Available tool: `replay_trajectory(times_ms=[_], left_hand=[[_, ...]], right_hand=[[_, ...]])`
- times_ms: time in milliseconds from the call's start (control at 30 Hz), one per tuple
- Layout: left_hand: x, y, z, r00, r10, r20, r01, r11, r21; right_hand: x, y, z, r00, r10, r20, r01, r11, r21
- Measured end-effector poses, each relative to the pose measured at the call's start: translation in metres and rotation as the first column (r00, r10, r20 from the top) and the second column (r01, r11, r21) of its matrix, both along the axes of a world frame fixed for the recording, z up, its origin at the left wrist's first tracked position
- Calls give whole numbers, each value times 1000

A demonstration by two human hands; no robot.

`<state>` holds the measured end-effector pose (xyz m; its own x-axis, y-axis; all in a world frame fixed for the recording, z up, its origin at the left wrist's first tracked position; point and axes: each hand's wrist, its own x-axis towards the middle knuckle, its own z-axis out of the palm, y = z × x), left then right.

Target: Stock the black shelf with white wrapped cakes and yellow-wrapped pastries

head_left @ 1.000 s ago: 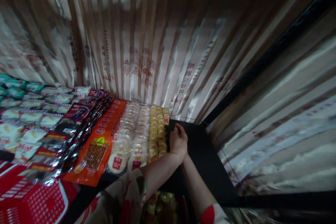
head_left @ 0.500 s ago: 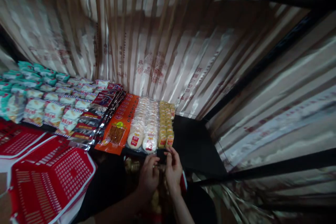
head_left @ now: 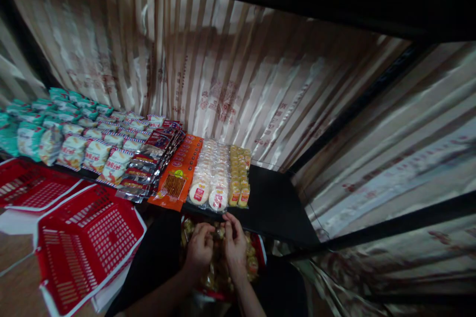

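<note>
My left hand [head_left: 200, 246] is over a red basket [head_left: 263, 252] between my knees, its fingers curled; what they hold, if anything, is hidden. Beside it my right hand [head_left: 235, 247] reaches toward the shelf edge, fingers stretched forward, nothing visible in them. Several gold-wrapped snack packets [head_left: 252, 265] fill the basket below both hands. On the black shelf in front, two short rows of yellow-gold packets [head_left: 238, 183] stand to the right of two rows of round white crackers [head_left: 208, 178] in clear wrap.
Left along the shelf lie an orange snack bag [head_left: 174, 178], dark red packets [head_left: 148, 161], white snack bags [head_left: 96, 153] and green bags [head_left: 31, 136]. Red baskets [head_left: 92, 237] stand on the floor at left. A black shelf [head_left: 277, 198] runs right to a metal post [head_left: 345, 104]; foil-like curtain [head_left: 223, 69] hangs behind.
Both hands have drawn back from the shelf edge to above the basket, which now shows more fully. The view has shifted, so the shelf goods appear further right.
</note>
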<state>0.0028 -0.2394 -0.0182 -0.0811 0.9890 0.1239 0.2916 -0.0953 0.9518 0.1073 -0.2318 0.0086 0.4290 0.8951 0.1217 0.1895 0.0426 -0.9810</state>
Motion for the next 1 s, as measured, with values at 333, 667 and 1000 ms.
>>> replay_trajectory(times_ms=[333,667,1000], left_hand=[[-8,-3,5,1000,-2,-30,1,999,-35],[-5,-6,6,1000,-13,-18,12,999,-40],[-6,-6,3,999,-27,-36,26,999,-20]], right_hand=[[-3,-8,-16,1000,16,-5,-16,1000,-5],[-1,-13,-15,1000,16,-16,-16,1000,-18],[1,-17,-23,1000,18,-14,-19,1000,-20]])
